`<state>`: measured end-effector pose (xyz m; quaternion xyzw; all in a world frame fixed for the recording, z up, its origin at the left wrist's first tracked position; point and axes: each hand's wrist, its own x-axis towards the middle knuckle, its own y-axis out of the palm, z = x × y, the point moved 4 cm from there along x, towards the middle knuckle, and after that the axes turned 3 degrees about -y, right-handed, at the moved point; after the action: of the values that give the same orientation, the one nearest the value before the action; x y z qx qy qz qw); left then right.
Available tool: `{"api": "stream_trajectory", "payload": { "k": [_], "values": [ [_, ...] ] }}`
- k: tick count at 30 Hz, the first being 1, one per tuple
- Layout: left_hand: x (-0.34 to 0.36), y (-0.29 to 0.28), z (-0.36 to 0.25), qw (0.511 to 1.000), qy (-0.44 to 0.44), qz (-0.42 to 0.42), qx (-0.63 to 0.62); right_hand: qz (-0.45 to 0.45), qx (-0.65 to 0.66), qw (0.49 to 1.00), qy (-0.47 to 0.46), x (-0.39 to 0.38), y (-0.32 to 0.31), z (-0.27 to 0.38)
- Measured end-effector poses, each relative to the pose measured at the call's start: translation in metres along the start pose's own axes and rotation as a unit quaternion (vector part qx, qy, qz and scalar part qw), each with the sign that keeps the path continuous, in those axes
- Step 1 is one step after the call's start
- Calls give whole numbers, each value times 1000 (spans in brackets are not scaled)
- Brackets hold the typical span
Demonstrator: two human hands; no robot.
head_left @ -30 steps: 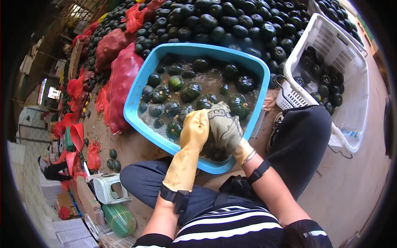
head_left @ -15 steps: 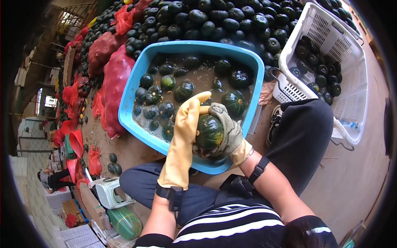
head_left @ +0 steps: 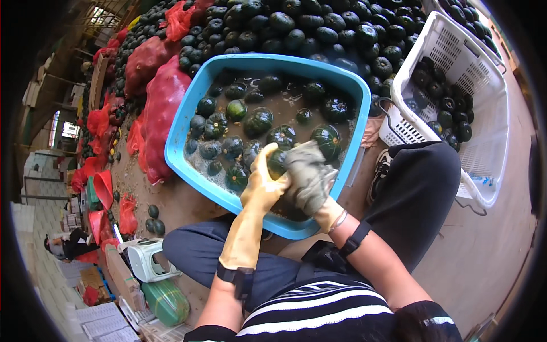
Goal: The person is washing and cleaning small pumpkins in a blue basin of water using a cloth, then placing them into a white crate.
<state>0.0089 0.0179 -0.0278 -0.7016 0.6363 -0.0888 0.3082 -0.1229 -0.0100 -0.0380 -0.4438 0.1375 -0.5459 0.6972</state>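
My left hand (head_left: pixel 263 185), in a long yellow rubber glove, grips a dark green squash (head_left: pixel 277 162) from its left side, thumb and fingers curved about it. Against its other side my right hand (head_left: pixel 326 214) presses a wet grey-green cloth (head_left: pixel 307 175), which covers the fingers. Whether the cloth is held or worn over the glove I cannot tell. Both hands are over the near half of a blue plastic tub (head_left: pixel 194 185). Murky brown water (head_left: pixel 282 108) fills it, with several dark green squashes (head_left: pixel 259 121) floating there and foam along the left side.
Behind the tub lies a large heap of green squashes (head_left: pixel 327 34). A white slatted crate (head_left: pixel 410 117) with squashes in it stands at the right. Red mesh sacks (head_left: pixel 165 108) lie at the left, near a pale green stool (head_left: pixel 149 259). Another person (head_left: pixel 71 246) is far left.
Both hands have lowered toward the water with the squash, which has turned partly out of sight. The cloth now covers more of its right side, and my left fingers have come off its top.
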Motion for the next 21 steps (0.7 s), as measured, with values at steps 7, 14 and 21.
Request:
{"api": "stream_trajectory", "payload": {
  "k": [7, 14, 21],
  "values": [
    [-12, 3, -44, 945, 140, 62, 288, -99, 640, 754, 111, -13, 25, -43],
    [15, -9, 14, 978, 29, -125, -162, -43, -69, 996, -32, -1, -12, 16],
    [19, 15, -43, 954, 145, 125, -229, -37, 244, 967, -56, -35, -19, -25]
  ]
}}
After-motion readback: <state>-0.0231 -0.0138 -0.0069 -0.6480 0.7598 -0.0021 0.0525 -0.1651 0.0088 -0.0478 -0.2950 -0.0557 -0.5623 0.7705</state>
